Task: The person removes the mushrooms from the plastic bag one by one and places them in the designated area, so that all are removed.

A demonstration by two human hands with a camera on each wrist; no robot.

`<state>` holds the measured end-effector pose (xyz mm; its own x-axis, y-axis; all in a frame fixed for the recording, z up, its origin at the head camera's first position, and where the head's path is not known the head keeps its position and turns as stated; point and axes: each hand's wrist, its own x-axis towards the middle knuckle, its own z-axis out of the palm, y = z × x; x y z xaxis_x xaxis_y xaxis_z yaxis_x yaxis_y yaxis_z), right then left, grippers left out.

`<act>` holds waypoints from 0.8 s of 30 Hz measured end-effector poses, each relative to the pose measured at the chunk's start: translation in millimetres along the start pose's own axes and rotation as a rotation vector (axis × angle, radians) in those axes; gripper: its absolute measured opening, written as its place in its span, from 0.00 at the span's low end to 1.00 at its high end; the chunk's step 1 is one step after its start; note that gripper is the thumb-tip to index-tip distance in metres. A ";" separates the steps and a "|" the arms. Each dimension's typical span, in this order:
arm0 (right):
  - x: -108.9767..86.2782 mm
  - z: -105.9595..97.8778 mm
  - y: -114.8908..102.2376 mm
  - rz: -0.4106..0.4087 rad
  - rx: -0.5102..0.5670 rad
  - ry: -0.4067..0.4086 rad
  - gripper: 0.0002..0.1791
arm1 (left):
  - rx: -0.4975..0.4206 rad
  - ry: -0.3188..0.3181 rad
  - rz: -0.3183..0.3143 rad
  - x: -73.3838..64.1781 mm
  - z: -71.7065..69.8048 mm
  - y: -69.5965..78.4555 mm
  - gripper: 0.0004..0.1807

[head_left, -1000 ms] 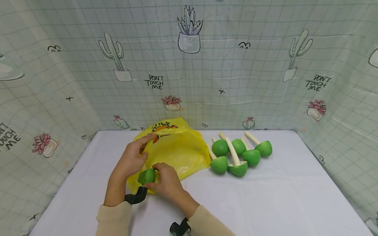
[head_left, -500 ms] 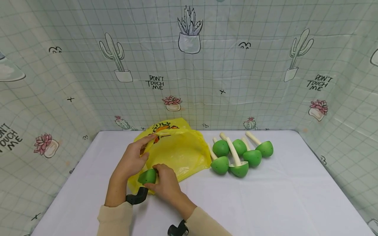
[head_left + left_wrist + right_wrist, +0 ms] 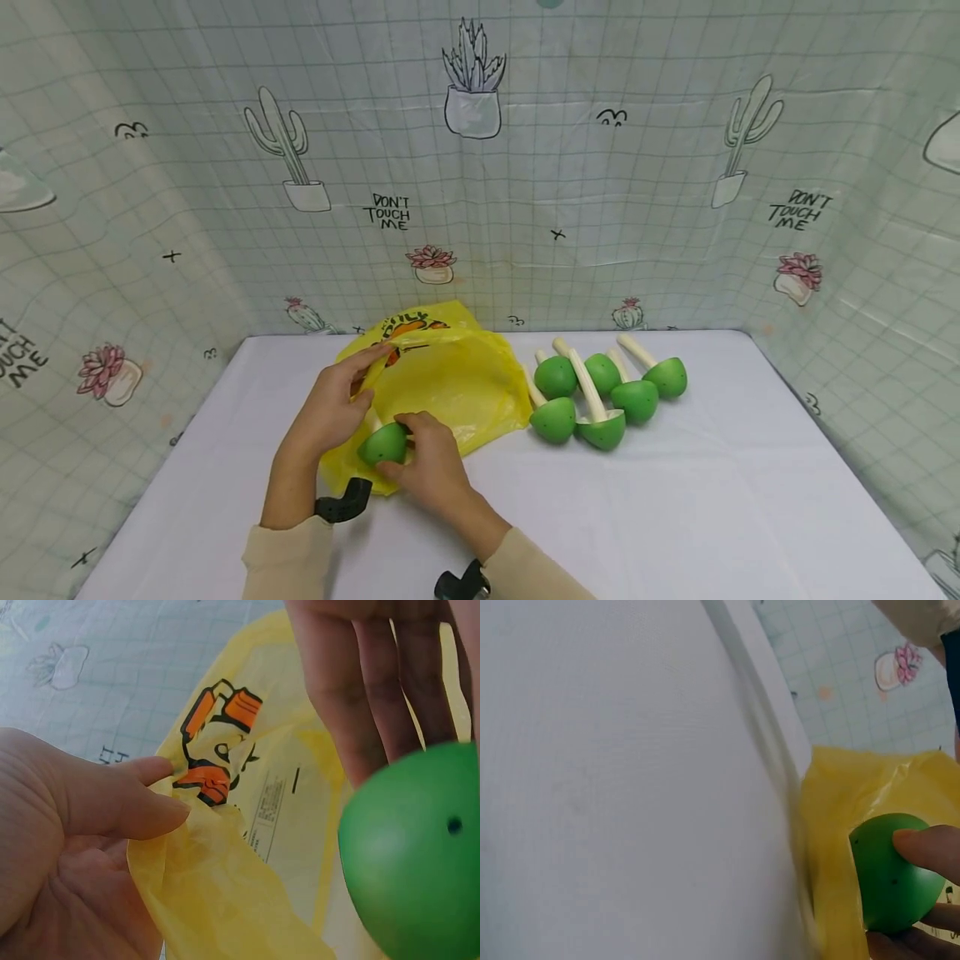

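A yellow plastic bag (image 3: 457,379) with printed pictures lies on the table, its mouth facing the person. My left hand (image 3: 326,412) pinches the left edge of that mouth; in the left wrist view the thumb (image 3: 161,814) presses the yellow film against the fingers. Right at the opening, my right hand (image 3: 433,462) grips a toy mushroom (image 3: 384,444) by its green cap. The cap (image 3: 412,855) is rounded, with small dark holes, and covers most of the stem. In the right wrist view the thumb lies on the cap (image 3: 885,900) and the other fingers are below it.
Right of the bag, several more toy mushrooms (image 3: 600,429) with green caps and pale stems lie in a loose group, some overlapping. The white table (image 3: 645,517) ends at a patterned cloth (image 3: 555,183) behind. A black wrist mount (image 3: 345,502) sits on the left wrist.
The mushroom in my right hand has turned and shifted slightly right, so more of its round cap shows. The left hand keeps its hold on the bag's edge.
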<state>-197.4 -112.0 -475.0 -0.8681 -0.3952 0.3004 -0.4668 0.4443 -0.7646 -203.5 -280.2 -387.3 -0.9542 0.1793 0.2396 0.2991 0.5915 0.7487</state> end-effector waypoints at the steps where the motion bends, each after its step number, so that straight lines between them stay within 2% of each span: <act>1: -0.4 -1.7 -0.1 0.003 0.016 0.000 0.33 | -0.001 -0.001 -0.004 -0.2 -0.2 0.1 0.36; 6: -2.5 -10.5 -1.0 0.031 0.074 -0.002 0.33 | 0.003 0.000 -0.011 -0.8 -0.3 0.3 0.36; 11: -4.1 -21.5 -1.6 0.049 0.084 -0.006 0.33 | 0.010 0.004 -0.001 -0.2 0.3 0.7 0.36; 24: -9.5 -50.8 0.0 0.038 0.126 0.003 0.34 | 0.034 0.002 0.000 -0.5 1.1 2.4 0.36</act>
<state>-197.7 -67.4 -449.0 -0.8855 -0.3772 0.2712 -0.4085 0.3543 -0.8412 -202.3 -278.0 -386.3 -0.9540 0.1777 0.2413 0.2990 0.6181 0.7270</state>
